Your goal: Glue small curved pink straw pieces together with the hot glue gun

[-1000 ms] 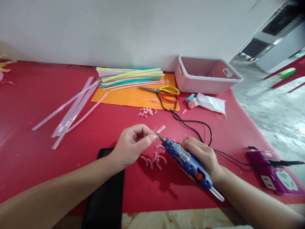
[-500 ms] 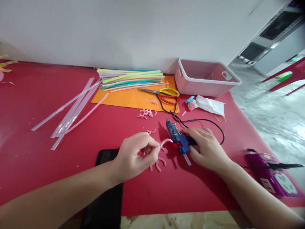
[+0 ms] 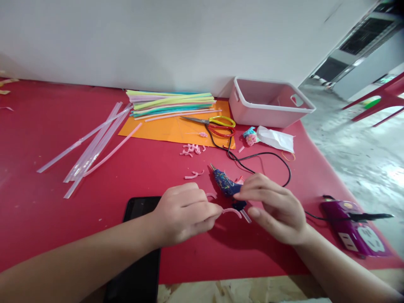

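My left hand point(image 3: 189, 212) pinches one end of a short, curved pink pipe cleaner piece point(image 3: 232, 210). Its free end points right, close to a clear glue stick point(image 3: 246, 216) that sticks out of the back of a blue hot glue gun point(image 3: 224, 183). The glue gun rests on the red table, nozzle toward the far side. My right hand point(image 3: 274, 208) hovers over the gun's rear with thumb and fingers apart, hiding part of the handle. Beyond my left hand lie a small joined pink piece point(image 3: 194, 174) and a cluster of bent pink pieces point(image 3: 192, 149).
Scissors point(image 3: 217, 124) and colourful pipe cleaners point(image 3: 173, 103) lie on an orange sheet point(image 3: 158, 134). A pink bin point(image 3: 271, 114) stands behind. Clear glue sticks point(image 3: 94, 147) lie left, a black phone point(image 3: 135, 261) in front. The cord point(image 3: 268, 154) loops near a purple power strip point(image 3: 355, 229).
My right hand has let go of the glue gun, which now lies on the table. My left hand has moved slightly right and nearer with the pink piece.
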Available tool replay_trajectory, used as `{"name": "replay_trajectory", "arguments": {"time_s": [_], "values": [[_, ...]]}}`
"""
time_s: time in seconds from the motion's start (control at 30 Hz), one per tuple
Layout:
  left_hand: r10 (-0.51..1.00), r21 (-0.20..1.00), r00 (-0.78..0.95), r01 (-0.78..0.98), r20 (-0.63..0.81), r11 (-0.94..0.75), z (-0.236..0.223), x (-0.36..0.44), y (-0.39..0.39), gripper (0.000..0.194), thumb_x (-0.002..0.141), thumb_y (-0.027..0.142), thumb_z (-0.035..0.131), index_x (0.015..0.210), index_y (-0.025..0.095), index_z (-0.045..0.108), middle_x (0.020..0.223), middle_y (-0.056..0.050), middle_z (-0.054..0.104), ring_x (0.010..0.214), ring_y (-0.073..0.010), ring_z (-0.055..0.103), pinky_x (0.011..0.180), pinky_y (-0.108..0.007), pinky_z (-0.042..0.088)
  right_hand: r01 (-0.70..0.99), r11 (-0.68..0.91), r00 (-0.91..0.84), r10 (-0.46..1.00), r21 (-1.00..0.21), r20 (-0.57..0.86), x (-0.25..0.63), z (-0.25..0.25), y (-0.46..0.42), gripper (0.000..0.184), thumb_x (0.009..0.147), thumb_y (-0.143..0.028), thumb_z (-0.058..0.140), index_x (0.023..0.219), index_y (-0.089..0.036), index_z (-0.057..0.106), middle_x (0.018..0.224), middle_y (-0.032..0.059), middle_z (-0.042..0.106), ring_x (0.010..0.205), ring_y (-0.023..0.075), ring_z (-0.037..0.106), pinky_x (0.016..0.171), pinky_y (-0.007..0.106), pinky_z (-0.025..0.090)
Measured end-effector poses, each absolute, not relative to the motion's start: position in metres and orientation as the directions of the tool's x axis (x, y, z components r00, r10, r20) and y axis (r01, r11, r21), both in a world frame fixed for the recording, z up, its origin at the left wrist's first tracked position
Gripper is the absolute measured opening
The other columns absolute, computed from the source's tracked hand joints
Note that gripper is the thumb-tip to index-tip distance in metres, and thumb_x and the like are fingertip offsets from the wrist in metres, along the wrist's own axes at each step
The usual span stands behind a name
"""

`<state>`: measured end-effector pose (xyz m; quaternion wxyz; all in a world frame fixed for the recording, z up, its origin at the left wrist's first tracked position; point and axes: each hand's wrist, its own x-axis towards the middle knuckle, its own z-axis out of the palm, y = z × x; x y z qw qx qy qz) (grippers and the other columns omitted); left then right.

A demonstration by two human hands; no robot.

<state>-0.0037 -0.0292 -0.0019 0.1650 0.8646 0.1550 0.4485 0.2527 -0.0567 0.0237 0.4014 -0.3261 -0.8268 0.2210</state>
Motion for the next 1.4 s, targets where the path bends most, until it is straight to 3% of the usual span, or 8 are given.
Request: {"name": "replay_trajectory", "arguments": {"time_s": [0.13, 1.4], "values": [[0.412, 0.417, 0.554, 0.125, 0.723, -0.9, -0.006, -0.004, -0.03, 0.01, 0.097, 0.02, 0.061, 0.102, 0.018, 0.069, 0.074, -0.002, 0.068, 0.063, -0.0143, 0.057, 0.062, -0.028, 0.046, 0.304, 0.716, -0.518, 0.678, -0.628, 0.522, 0.241, 0.022, -0.06, 0.027, 0.1, -0.032, 0.06, 0.119, -0.016, 0.073, 0.095, 0.0098, 0.07, 0.087, 0.0202, 0.065, 0.08, 0.039, 0.054], [0.414, 0.403, 0.577, 0.155, 0.705, -0.902, 0.008, -0.002, -0.029, 0.007, 0.097, 0.019, 0.061, 0.099, 0.018, 0.068, 0.073, -0.001, 0.07, 0.06, -0.0133, 0.06, 0.063, -0.027, 0.051, 0.26, 0.747, -0.507, 0.645, -0.611, 0.572, 0.24, 0.023, -0.056, 0.025, 0.097, -0.028, 0.064, 0.119, -0.019, 0.074, 0.086, 0.0075, 0.07, 0.078, 0.0194, 0.067, 0.074, 0.039, 0.057]]}}
